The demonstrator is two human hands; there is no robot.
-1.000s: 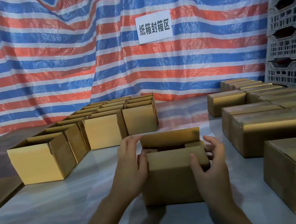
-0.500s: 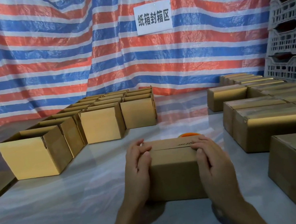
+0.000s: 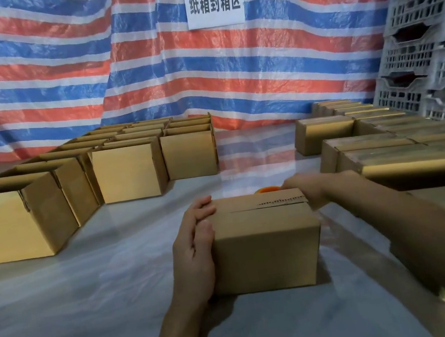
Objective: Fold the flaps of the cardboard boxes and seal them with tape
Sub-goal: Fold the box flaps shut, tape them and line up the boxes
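**One hand steadies the box, the other reaches behind it**

Along the left of the pale table stand rows of open boxes, flaps up, packed side by side towards the striped tarpaulin at the back.

Next comes the person's left hand. The forearm rises from the near edge of the table and the palm lies against the left end of the middle box. The fingers bend over the top left edge, and the thumb lies along the near corner, so the hand grips that end.

The middle box sits on the table straight in front of the person, between the two groups of boxes. Its top flaps are folded flat, and the seam between them runs as a dark, ragged line across the lid.

Just behind its far edge, the top of an orange object peeks up.

The right hand is at the box's far right corner, and its arm stretches in long and low from the right. The fingers point towards the orange object, but the box hides them, so I cannot tell whether they are spread or holding anything.

Further right lie closed boxes in rows, with grey plastic crates stacked behind. A white sign hangs on the tarpaulin.
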